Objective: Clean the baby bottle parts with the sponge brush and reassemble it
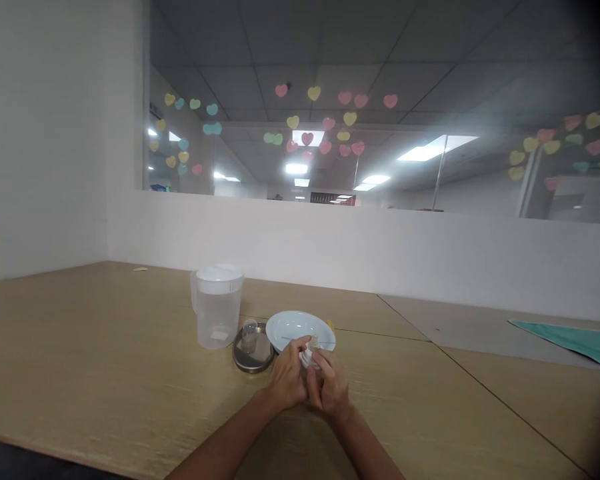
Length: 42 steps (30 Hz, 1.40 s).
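Observation:
In front of a white oval dish (280, 325), my left hand (289, 379) and my right hand (331, 383) come together. Between their fingers is a small white round object (306, 359) with a pale, partly see-through top; its exact kind is too small to make out. The left fingers close on it from the left, with the index finger near its top. My right thumb and fingers grip its right side. To the left, a round metal tray (253, 367) carries a small clear cup (249, 337) and a flat pale piece.
A clear plastic pitcher (219, 317) with a white lid stands left of the metal tray. Something yellow (331, 325) shows behind the dish's right edge. A green cloth (573, 339) lies far right. Behind the wooden table (130, 360) are a white wall and a window with heart-shaped notes.

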Each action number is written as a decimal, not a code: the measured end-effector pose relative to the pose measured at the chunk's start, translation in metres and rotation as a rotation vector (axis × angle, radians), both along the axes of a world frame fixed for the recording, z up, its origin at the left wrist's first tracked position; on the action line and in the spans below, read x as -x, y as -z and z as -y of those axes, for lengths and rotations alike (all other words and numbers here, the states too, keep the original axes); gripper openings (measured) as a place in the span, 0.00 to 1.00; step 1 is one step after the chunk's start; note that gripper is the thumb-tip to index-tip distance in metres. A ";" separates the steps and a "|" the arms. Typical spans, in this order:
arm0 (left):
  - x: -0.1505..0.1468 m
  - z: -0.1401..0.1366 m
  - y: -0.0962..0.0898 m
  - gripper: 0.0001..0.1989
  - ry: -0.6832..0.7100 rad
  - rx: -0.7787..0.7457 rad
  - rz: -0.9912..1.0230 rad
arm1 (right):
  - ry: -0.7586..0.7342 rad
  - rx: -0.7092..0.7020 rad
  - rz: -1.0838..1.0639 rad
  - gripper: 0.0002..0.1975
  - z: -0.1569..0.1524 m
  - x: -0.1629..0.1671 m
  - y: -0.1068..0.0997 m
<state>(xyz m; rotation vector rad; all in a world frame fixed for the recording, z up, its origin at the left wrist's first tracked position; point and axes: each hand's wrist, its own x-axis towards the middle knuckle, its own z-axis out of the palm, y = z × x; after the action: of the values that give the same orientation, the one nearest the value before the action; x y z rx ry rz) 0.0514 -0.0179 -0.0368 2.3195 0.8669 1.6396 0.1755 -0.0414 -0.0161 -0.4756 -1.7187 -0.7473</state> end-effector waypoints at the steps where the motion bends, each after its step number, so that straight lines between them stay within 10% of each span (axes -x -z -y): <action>1: 0.000 0.000 -0.001 0.28 0.004 -0.007 -0.003 | -0.010 -0.006 0.002 0.24 -0.001 0.000 0.000; 20: -0.006 -0.002 0.002 0.41 -0.008 0.070 -0.038 | 0.068 0.443 -0.589 0.14 -0.013 -0.006 0.010; 42: 0.007 0.004 -0.013 0.36 0.118 0.121 -0.047 | -0.115 0.585 -0.231 0.19 -0.012 -0.017 -0.003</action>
<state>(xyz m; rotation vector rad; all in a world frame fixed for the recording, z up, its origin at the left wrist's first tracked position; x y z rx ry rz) 0.0446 -0.0221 -0.0241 2.2886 0.7975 1.4498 0.1923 -0.0294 -0.0133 -0.8181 -1.7119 -0.0857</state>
